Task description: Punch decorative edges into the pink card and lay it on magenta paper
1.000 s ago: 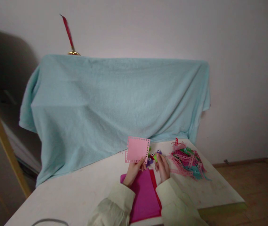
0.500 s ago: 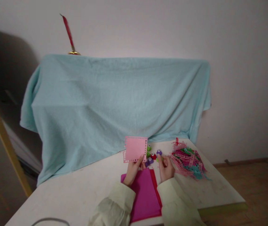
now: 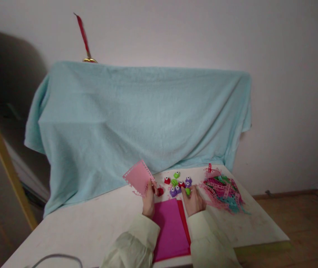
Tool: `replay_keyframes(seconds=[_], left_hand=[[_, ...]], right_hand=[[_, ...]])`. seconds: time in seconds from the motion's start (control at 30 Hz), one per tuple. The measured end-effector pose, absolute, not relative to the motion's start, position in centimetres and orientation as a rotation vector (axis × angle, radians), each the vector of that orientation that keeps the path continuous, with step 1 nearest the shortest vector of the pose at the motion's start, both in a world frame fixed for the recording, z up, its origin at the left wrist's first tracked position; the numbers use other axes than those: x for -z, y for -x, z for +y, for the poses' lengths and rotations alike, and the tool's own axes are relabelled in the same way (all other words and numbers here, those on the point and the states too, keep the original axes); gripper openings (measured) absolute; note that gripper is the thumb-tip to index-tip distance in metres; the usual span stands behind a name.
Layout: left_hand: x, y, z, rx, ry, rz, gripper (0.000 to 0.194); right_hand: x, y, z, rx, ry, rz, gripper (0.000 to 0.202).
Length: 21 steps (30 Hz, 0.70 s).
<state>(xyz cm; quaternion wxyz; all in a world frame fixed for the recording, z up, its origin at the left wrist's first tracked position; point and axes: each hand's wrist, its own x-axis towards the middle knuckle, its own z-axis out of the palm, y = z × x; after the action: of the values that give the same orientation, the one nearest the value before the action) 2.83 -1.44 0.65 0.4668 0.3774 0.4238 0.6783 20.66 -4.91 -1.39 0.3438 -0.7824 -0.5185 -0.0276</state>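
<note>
My left hand is closed on a pink square of paper, tilted, with rows of holes along its edges. Close by its fingers is a dark red piece; whether they touch it I cannot tell. My right hand has thumb and fingers round a small green piece low at the table. Beside it lie several small rounded pieces with white, eye-like tops: purple ones, red ones and green ones. Their exact kind is not clear.
A stack of purple and red sheets lies between my forearms. To the right is a heap of pink, green and teal hole-punched strips. A pale blue cloth hangs behind the white table. A grey cable curves at front left.
My left hand has moved left and turned the pink paper from upright to slanted, uncovering more of the small pieces. My right hand has shifted slightly left and down.
</note>
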Motion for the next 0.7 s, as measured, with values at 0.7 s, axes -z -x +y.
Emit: replay_keyframes(seconds=[0.7], left_hand=[[1.4, -2.7, 0.1, -1.644, -0.781, 0.982, 0.043]], right_hand=[[0.9, -20.2, -5.0, 0.022, 1.601, -1.465, 0.03]])
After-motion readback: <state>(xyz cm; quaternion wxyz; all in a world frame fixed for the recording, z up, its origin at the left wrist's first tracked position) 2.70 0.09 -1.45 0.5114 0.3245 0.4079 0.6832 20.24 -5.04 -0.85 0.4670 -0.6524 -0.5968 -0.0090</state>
